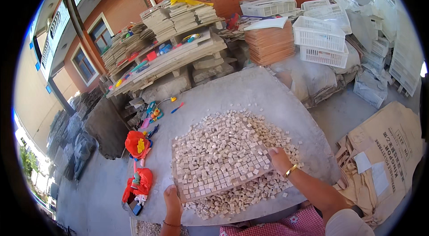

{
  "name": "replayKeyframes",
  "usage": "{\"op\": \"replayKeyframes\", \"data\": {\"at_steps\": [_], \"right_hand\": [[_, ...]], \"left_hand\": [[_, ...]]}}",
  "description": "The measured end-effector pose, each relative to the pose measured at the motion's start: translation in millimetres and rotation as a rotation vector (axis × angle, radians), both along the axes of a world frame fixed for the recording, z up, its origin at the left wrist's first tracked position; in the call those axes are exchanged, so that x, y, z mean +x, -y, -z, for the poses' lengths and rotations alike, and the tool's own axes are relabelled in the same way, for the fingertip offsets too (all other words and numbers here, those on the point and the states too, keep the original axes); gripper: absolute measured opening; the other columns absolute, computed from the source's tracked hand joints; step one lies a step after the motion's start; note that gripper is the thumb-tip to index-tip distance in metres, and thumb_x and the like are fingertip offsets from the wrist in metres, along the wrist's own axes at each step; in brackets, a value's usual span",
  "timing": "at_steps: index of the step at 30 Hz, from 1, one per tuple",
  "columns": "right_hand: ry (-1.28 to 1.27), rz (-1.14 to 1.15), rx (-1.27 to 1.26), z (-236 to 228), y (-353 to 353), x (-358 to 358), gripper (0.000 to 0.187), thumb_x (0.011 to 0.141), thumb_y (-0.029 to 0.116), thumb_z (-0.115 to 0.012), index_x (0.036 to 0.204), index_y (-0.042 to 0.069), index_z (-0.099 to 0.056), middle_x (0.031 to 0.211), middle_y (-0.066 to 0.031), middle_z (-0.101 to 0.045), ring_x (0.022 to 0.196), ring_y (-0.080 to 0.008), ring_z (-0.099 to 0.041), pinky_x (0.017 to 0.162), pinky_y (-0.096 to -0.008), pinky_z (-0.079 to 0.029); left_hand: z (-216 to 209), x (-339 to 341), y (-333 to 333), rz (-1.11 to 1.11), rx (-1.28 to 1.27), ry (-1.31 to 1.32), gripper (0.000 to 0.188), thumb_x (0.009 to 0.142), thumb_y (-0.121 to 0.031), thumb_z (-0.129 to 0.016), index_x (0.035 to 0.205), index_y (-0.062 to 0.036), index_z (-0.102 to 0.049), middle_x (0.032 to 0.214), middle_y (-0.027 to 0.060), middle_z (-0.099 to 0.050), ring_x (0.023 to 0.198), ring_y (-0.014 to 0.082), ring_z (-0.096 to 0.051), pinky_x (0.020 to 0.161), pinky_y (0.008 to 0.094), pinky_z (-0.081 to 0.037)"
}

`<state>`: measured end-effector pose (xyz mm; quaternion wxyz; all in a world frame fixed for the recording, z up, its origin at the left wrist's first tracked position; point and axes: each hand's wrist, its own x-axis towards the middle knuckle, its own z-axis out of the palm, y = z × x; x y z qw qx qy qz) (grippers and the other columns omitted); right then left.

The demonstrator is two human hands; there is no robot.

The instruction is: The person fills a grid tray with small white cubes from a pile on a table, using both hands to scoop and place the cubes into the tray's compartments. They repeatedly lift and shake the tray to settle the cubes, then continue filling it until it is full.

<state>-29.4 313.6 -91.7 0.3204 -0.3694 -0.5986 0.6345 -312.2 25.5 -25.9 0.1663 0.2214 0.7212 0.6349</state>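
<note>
Left hand (172,201) and right hand (280,161) clasp opposite sides of the gridded tray (261,170), above loose stone cubes (278,141) on the table (308,133) — firm, even support should limit spilling.

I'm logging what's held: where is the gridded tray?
In the head view, the gridded tray is just below centre, over the pale cube pile, gripped between left hand and right hand.

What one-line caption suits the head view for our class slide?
Left hand and right hand hold a gridded tray strewn with pale cubes.
</note>
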Motion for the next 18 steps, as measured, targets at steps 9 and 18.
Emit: {"op": "replayKeyframes", "data": {"at_steps": [9, 18], "right_hand": [[0.026, -0.025, 0.137, -55.1, -10.6, -4.2, 0.027, 0.088, 0.015, -0.048, 0.071, -0.006, -0.05, 0.055, -0.009, -0.044, 0.05, -0.0163, -0.042, 0.05, -0.0364, -0.037], [0.141, 0.036, 0.486, -1.7, -7.3, 18.5, 0.025, 0.088, 0.016, -0.047, 0.076, -0.006, -0.051, 0.064, -0.0198, -0.052, 0.06, -0.0317, -0.051, 0.059, -0.0384, -0.041]], "left_hand": [[8.2, 26.3, -1.5, -0.062, 0.185, 0.251, 0.018, 0.089, -0.011, -0.043, 0.082, 0.0001, -0.055, 0.082, 0.0052, -0.058, 0.072, 0.0131, -0.056, 0.065, 0.0279, -0.047], [83.0, 29.8, 0.4, -0.071, 0.086, 0.203, 0.023, 0.092, -0.013, -0.044, 0.071, -0.0037, -0.045, 0.066, -0.0016, -0.042, 0.061, 0.0099, -0.038, 0.057, 0.028, -0.036]]}}
